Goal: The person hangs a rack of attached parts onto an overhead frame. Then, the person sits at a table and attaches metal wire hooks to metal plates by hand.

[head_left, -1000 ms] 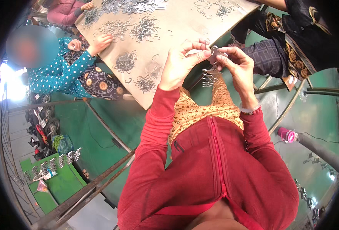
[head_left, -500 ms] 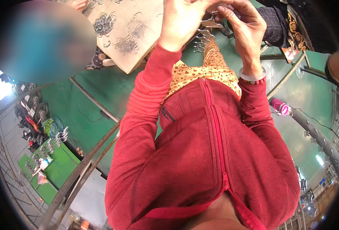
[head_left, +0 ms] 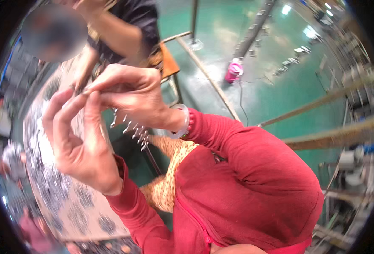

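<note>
My left hand (head_left: 83, 148) is raised over the near side of the table, its thumb and fingers bent toward a pinch. My right hand (head_left: 132, 95), with a pale bangle (head_left: 182, 121) at the wrist, meets it fingertip to fingertip. Something small and dark seems to be pinched between them, but blur and the fingers hide its kind. Just below my right hand hangs a row of small shiny metal hooks (head_left: 138, 133). Piles of small metal pieces (head_left: 85, 197) lie on the pale table (head_left: 104, 207) beside my left hand.
A co-worker in a dark top (head_left: 129, 25) is close across the table, with an arm reaching over it. An orange-brown stool (head_left: 169, 61) and metal rails (head_left: 206, 78) stand beyond my right arm. A magenta container (head_left: 234, 73) is on the green floor.
The view has swung to the right, so the table and both hands now appear at the left. My hands stay close together at the fingertips. The co-worker's arm now shows nearby.
</note>
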Demonstrator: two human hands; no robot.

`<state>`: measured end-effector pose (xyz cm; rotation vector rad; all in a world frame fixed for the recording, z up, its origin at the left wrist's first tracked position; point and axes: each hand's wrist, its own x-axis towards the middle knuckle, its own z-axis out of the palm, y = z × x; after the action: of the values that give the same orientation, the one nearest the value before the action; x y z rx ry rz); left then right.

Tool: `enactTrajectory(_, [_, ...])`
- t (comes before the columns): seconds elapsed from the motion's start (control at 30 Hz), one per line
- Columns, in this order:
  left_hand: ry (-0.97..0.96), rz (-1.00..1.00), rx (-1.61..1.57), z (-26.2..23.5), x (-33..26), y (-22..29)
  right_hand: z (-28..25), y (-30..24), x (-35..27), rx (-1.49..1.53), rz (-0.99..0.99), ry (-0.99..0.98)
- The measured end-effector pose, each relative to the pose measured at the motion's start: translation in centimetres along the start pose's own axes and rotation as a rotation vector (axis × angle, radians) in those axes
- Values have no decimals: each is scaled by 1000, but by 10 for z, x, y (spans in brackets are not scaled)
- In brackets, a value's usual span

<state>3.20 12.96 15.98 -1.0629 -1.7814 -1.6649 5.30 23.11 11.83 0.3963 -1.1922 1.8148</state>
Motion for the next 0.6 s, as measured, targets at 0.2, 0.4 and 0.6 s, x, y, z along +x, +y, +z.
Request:
enactTrajectory(0.2, [101, -68, -99, 1, -10, 0, -18, -86, 40, -232, -128, 54])
enactTrajectory(0.4, [-938, -346, 29, -34, -121, -186, -58, -171, 84, -552, -384, 132])
enactTrajectory(0.6, [-1168, -970, -4, -68, -185, -264, -114, -274, 127, -783, -633, 269])
